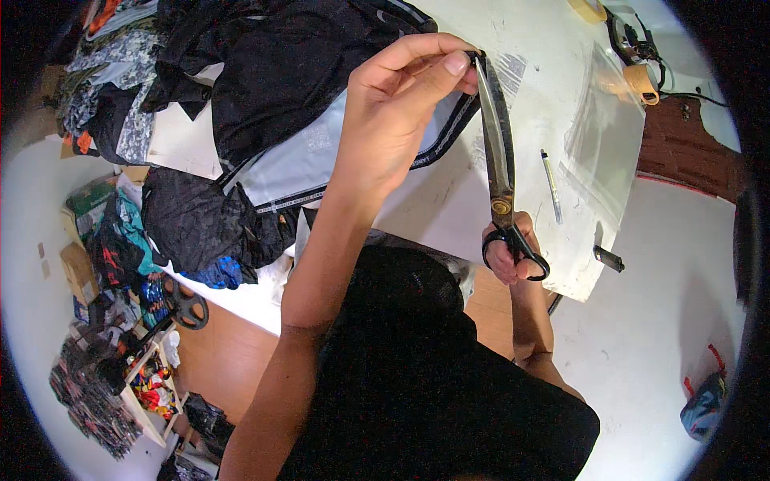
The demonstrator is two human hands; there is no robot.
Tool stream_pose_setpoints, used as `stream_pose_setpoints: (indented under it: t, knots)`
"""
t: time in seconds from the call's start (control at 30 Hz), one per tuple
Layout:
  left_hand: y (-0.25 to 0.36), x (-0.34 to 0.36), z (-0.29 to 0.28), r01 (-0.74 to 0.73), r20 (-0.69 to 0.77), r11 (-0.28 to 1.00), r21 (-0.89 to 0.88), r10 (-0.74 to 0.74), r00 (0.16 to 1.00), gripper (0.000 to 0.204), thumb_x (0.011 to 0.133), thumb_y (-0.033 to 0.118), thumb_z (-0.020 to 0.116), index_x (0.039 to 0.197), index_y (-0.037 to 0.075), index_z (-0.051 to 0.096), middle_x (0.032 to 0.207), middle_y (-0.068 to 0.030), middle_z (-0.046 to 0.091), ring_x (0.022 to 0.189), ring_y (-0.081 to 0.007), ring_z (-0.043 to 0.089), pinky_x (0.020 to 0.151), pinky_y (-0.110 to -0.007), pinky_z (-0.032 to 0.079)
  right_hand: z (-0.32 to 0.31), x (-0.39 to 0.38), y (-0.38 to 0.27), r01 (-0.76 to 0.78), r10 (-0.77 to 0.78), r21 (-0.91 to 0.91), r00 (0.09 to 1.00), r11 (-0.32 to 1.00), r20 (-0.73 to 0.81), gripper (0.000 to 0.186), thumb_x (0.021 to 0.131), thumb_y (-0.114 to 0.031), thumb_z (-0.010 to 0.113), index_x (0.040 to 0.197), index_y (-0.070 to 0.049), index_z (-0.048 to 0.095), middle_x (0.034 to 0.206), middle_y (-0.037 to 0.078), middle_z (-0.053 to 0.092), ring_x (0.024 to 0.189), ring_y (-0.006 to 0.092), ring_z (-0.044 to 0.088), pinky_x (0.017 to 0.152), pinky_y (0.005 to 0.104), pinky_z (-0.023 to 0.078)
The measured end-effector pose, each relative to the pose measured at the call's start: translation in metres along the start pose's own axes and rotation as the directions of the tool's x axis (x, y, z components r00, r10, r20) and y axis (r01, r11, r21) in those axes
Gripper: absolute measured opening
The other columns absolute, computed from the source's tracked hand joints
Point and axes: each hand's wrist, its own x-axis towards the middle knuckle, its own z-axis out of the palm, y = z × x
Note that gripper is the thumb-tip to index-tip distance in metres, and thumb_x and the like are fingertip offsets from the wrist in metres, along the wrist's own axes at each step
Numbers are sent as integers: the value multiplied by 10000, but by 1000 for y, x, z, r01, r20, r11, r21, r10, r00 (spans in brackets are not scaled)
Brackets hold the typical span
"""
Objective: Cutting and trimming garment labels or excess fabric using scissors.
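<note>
My left hand [393, 112] is raised over the table, thumb and fingers pinching a small dark bit at the edge of a black garment [273, 96]. That garment has a grey inner panel [301, 148] and a dark trim band with pale lettering along its border. My right hand [504, 260] grips the black looped handles of a large pair of scissors [499, 152], its long blades pointing away from me. Their tips meet the pinched spot beside my left thumb, and the blades look almost closed. What lies exactly between the tips is too small to tell.
A pen [551, 186] and a clear plastic sheet [597, 132] lie on the white table [449, 204]. Tape rolls [640, 82] sit at the far right. A small black object [609, 258] rests at the table's right edge. Camouflage fabric [132, 64] and dark cloth [200, 220] are heaped left.
</note>
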Motion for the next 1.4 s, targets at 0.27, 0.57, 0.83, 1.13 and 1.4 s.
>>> stream_pose_setpoints:
  t: [0.27, 0.57, 0.83, 1.13, 1.4]
  knots:
    - [0, 0, 0, 14, -7, 1000, 8, -14, 1000, 192, 851, 21, 584, 1036, -28, 599, 943, -95, 631, 841, -158, 607, 797, -289, 487, 4, -2, -3, 1, -6, -92, 999, 996, -52, 466, 659, -252, 795, 475, -45, 419, 377, 24, 438, 268, 100, 433, 258, 191, 314]
    - [2, -4, 2, 23, -35, 995, 97, -19, 999, 192, 890, 53, 524, 1047, -41, 581, 885, -104, 630, 818, -162, 591, 786, -300, 464, 0, -6, -1, 44, -45, 140, 999, 989, 0, 469, 648, -252, 808, 486, -38, 423, 402, 28, 438, 273, 95, 416, 247, 191, 339]
    - [12, -5, 14, 115, -127, 955, 273, -82, 988, 168, 856, 61, 580, 981, -44, 615, 777, -107, 638, 717, -156, 598, 706, -266, 469, 11, 9, -5, 172, -169, 55, 984, 984, -56, 419, 648, -245, 797, 543, -22, 458, 435, 35, 454, 308, 97, 427, 274, 198, 352]
    - [15, -9, 26, 184, -138, 788, 588, -127, 982, 110, 776, 32, 655, 853, -47, 652, 726, -65, 652, 673, -79, 605, 601, -189, 462, 62, 79, -33, 145, -609, -667, 581, 731, -540, 253, 689, -13, 753, 717, -48, 504, 701, 85, 627, 471, 48, 490, 387, 175, 369]
    - [8, -7, 17, 196, -83, 724, 661, -189, 979, 81, 774, 24, 644, 824, -40, 649, 693, -57, 645, 644, -73, 588, 594, -201, 452, 49, 99, -38, 262, -619, -592, 564, 762, -547, 244, 723, 17, 705, 717, -71, 477, 782, 146, 667, 441, 45, 479, 366, 167, 353]
